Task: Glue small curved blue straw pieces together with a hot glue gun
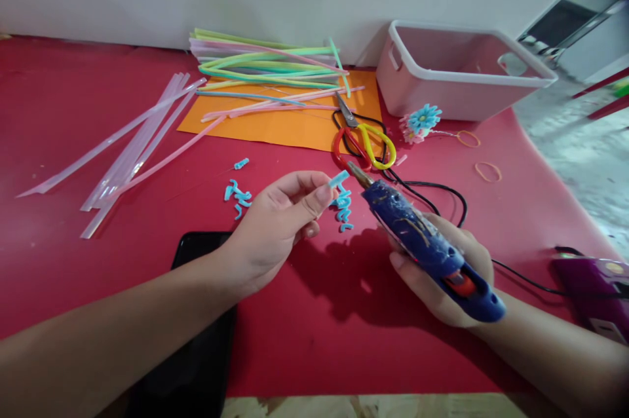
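My left hand [289, 221] pinches a short light-blue pipe cleaner piece [339, 179] between thumb and fingertips. A blue hot glue gun [417, 228] is in my right hand [462, 274], its metal nozzle pointing up and left, very close to the blue piece; I cannot tell if they touch. Under and beyond my left fingers lie small curled light-blue bits [343, 208]. More blue curls [238, 195] rest to the left of that hand, with a small blue roll on a thin wire [241, 164] just behind them.
Colourful pipe cleaners [265, 67] lie over orange paper [236, 123] at the back. Red-and-yellow-handled scissors [363, 136] sit near a black cord. A pink bin [442, 90], a blue flower [424, 118], clear pinkish strips [132, 149], a black tray-like object [196, 339] and a purple box [590, 287] surround my hands.
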